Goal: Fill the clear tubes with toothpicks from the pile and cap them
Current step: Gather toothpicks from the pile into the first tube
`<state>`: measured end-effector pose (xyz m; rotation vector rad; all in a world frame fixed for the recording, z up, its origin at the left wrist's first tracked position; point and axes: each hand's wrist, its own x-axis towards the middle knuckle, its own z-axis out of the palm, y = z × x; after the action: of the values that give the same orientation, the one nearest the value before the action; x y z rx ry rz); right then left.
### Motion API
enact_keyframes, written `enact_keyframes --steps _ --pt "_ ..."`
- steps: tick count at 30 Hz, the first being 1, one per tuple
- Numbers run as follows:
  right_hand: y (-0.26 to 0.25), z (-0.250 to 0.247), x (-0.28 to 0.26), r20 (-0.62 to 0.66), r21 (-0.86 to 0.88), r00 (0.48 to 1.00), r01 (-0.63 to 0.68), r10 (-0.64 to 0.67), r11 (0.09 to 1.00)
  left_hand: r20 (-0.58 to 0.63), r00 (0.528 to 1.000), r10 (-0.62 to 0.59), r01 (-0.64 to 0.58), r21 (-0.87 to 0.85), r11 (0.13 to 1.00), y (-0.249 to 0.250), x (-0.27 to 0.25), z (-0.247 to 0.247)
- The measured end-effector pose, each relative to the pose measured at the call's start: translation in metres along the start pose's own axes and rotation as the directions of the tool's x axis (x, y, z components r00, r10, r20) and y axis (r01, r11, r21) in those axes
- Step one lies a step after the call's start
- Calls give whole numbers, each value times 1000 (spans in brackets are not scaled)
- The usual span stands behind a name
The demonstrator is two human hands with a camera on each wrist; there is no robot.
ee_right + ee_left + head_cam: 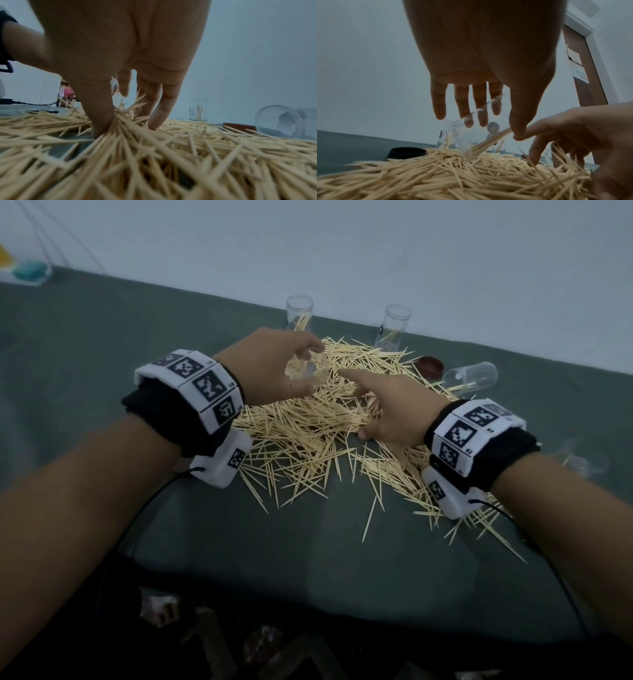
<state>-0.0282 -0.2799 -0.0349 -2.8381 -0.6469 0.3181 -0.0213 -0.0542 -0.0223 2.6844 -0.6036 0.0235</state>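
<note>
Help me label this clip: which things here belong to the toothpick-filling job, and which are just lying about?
Job: toothpick pile; held clear tube; two upright tubes; tipped tube; red cap; black cap.
Lying about: teal object; cables.

A grey-green cloth (102, 344) covers the table and runs back to a pale, bare wall (376, 244) at twelve o'clock. At about ten o'clock, at the cloth's far corner, sits a small teal object (29, 272), too blurred to identify, with a yellow patch (4, 256) just beside it. In the left wrist view a brown wooden door (583, 65) with a white frame (597, 56) stands at about two o'clock.
</note>
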Motion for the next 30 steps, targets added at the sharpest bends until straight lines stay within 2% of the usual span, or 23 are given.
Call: enact_keyframes --steps 3,10,15,22,26,30 --pt "5 -6 -2 61 -33 995 -80 82 996 5 1000 -2 2 -5 1000 2 -1 0" --pt "3 -17 -24 188 -276 947 -204 261 939 12 1000 -9 9 -16 1000 6 -2 1" --pt "0 -12 -21 143 -192 972 -160 189 968 7 1000 2 -2 -16 1000 9 -3 2" --pt "0 -7 -10 -15 -78 1000 -10 9 997 6 1000 -1 1 -17 1000 7 -5 3" --pt "-2 -4 -5 -1 -69 999 -42 42 997 6 1000 -6 6 -24 1000 5 -5 3" --pt "-8 0 -3 81 -99 997 6 2 995 -14 1000 2 -3 -13 1000 3 -5 3"
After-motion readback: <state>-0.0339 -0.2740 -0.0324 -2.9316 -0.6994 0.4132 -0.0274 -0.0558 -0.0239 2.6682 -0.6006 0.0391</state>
